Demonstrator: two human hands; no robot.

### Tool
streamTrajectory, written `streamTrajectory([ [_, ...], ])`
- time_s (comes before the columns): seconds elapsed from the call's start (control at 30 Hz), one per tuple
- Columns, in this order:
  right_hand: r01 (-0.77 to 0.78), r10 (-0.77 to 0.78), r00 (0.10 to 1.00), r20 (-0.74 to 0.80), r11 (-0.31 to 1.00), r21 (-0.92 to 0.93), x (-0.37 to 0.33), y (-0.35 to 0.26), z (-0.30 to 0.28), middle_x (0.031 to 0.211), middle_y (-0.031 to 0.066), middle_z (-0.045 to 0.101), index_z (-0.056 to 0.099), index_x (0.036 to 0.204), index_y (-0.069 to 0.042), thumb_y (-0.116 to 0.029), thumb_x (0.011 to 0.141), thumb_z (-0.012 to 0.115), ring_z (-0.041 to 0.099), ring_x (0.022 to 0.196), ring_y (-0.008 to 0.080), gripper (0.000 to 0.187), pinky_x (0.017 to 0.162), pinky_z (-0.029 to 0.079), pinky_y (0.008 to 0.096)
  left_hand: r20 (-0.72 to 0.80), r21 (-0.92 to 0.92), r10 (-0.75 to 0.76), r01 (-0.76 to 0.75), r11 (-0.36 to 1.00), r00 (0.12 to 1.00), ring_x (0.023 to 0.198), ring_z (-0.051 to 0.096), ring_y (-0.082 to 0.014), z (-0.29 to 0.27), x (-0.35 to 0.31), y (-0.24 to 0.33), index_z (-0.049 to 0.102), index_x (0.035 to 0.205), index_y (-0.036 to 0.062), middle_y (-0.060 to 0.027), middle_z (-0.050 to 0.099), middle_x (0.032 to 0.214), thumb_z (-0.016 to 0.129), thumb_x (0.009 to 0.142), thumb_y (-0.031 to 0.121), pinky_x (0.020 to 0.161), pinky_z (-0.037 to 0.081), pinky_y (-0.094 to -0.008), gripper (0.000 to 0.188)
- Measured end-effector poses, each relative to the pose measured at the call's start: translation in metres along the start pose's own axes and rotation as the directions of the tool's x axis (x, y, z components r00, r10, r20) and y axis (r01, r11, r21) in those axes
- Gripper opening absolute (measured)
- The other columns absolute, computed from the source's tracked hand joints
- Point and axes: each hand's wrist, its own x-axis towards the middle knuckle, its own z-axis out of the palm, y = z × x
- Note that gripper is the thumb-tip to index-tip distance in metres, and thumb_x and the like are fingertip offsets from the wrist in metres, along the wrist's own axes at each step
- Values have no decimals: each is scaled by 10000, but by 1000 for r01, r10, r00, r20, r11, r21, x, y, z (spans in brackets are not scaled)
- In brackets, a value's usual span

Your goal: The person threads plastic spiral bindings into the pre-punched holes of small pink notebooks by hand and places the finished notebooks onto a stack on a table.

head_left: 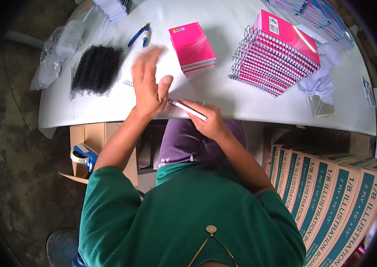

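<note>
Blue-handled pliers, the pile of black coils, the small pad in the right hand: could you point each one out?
Blue-handled pliers [138,35]: head view, on the left handle.
Pile of black coils [97,70]: head view, middle of the pile.
Small pad [190,111]: head view, on its pale edge.

This looks like a small workshop. The white table [282,107] carries stock in bulk: a thick pile of black coils [98,70], a tall stack of pink spiral notebooks [282,51], and blue-handled pliers [141,34], with a crumpled plastic bag [61,53] at its left edge. Below, a tape dispenser [88,156] sits at an open box [78,132], matching cartons [326,196] line the right, and the floor [19,155] is rough, stained grey.
</note>
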Motion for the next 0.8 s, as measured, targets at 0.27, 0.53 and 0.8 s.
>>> streamTrajectory([
  [0.27, 533, -444, 842, 308, 772, -347, 7, -13, 25, 1002, 111, 641, 633, 1029, -65, -115, 763, 586, 647, 860, 228, 275, 800, 514, 329, 84, 345, -253, 211, 915, 964, 573, 553, -255, 21, 12, -7, 582, 1022, 137, -49, 568, 788, 638, 807, 226, 527, 447, -345, 240],
  [0.53, -69, 69, 998, -7, 997, 43, 8, 2, 14, 978, 155, 647, 609, 1090, -42, 24, 784, 595, 645, 828, 291, 314, 696, 512, 330, -200, 137, 129, -102, 985, 971, 1248, 237, -488, 11, -14, -19, 281, 1315, -94, -315, 266, 1340, 516, 744, 650, 1005, 175, -589, 967],
  [0.8, 35, -35, 999, -32, 999, -5, 1, 7, 20, 980, 147, 644, 603, 1086, -34, 46, 769, 574, 646, 821, 285, 329, 692, 514, 329, -45, 303, 257, -232, 924, 965, 1268, 198, -488, -6, -50, -23, 315, 1355, 7, -296, 164, 1381, 407, 663, 808, 996, 43, -634, 1062],
])
